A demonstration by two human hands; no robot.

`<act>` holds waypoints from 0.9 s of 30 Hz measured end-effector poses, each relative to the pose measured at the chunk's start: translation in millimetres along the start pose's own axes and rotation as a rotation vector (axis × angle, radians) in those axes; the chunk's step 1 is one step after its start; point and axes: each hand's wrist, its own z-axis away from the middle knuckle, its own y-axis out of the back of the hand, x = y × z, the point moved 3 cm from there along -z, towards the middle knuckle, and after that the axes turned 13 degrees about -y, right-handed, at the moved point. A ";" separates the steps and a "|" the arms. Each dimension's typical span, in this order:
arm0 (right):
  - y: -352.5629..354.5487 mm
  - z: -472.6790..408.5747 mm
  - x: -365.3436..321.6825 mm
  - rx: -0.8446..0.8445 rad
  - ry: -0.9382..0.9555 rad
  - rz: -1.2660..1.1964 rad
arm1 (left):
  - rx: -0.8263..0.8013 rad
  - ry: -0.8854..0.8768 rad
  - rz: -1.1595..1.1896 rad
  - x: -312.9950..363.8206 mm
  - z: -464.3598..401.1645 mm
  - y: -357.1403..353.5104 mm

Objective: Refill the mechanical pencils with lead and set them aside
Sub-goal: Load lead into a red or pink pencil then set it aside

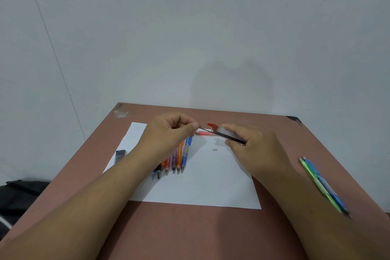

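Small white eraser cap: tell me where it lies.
The eraser cap lies loose on the white paper, center of the head view, between the row of pencils and the right hand.

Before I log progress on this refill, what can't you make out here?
Head view only:
- Pencil row: upper ends hidden under the left hand, so the count is unsure.
- Lead: too thin to count sticks.
- Lead case: partly covered by the right hand.
- Pink pencil: mostly hidden behind the case.
- Two pencils at right: blurred, partly behind the right forearm.
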 end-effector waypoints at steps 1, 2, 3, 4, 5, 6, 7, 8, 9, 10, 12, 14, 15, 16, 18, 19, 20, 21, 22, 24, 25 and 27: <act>-0.3 0.0 -0.1 0.002 0.006 -0.001 | -0.001 -0.005 -0.006 0.6 0.1 -0.1; -0.7 -0.2 0.0 0.005 0.011 -0.003 | -0.002 -0.011 -0.014 1.0 0.1 -0.1; -0.8 -0.2 -0.2 0.007 0.013 -0.003 | -0.002 -0.016 -0.021 1.0 0.0 0.1; -1.1 -0.3 -0.1 0.007 0.013 -0.005 | -0.002 -0.019 -0.028 0.8 -0.4 0.2; -1.2 -0.4 0.0 0.007 0.014 -0.008 | -0.002 -0.021 -0.033 0.4 -0.8 0.3; -1.1 -0.5 0.1 0.008 0.014 -0.013 | -0.002 -0.023 -0.037 0.0 -1.3 0.3; -0.7 -0.3 0.1 0.008 0.011 -0.015 | 0.000 -0.024 -0.038 -0.4 -1.6 0.3; -0.2 -0.2 -0.1 0.009 0.008 -0.016 | 0.006 -0.026 -0.037 -0.8 -2.1 0.4; 0.2 0.0 -0.1 0.009 0.008 -0.020 | 0.014 -0.029 -0.036 -1.1 -2.6 0.7; 0.5 0.1 0.0 0.009 0.007 -0.025 | 0.022 -0.030 -0.036 -1.3 -3.0 1.0; 0.7 0.3 -0.2 0.008 0.006 -0.036 | 0.042 -0.033 -0.036 -1.2 -3.5 1.9; 0.6 0.4 -0.3 0.012 0.006 -0.048 | 0.065 -0.038 -0.032 -0.7 -3.9 3.0; 0.3 0.2 -0.1 0.011 0.004 -0.049 | 0.075 -0.042 -0.024 -0.6 -4.0 3.6; 0.0 -0.2 0.1 0.007 -0.001 -0.048 | 0.082 -0.044 -0.016 -0.6 -4.4 4.0; -0.3 -0.6 0.4 -0.005 -0.005 -0.048 | 0.081 -0.046 -0.016 -0.6 -4.8 4.4; -0.1 -0.3 0.1 -0.010 -0.005 -0.050 | 0.078 -0.050 -0.022 -0.7 -4.8 4.3; 0.1 -0.1 -0.3 -0.013 -0.006 -0.050 | 0.075 -0.057 -0.026 -0.8 -4.8 4.0; 0.4 0.1 -0.9 -0.016 -0.007 -0.049 | 0.072 -0.062 -0.031 -0.9 -4.7 3.7; 0.6 0.3 -1.3 -0.017 -0.010 -0.048 | 0.067 -0.068 -0.036 -0.9 -4.5 3.2; 1.5 1.2 -2.1 -0.012 -0.012 -0.059 | 0.053 -0.073 -0.047 -0.8 -3.2 2.0; 1.8 1.5 -2.3 -0.009 -0.010 -0.063 | 0.044 -0.075 -0.051 -0.5 -2.4 1.4; 2.5 1.9 -2.8 -0.012 -0.009 -0.065 | 0.030 -0.077 -0.067 -0.4 -1.3 0.5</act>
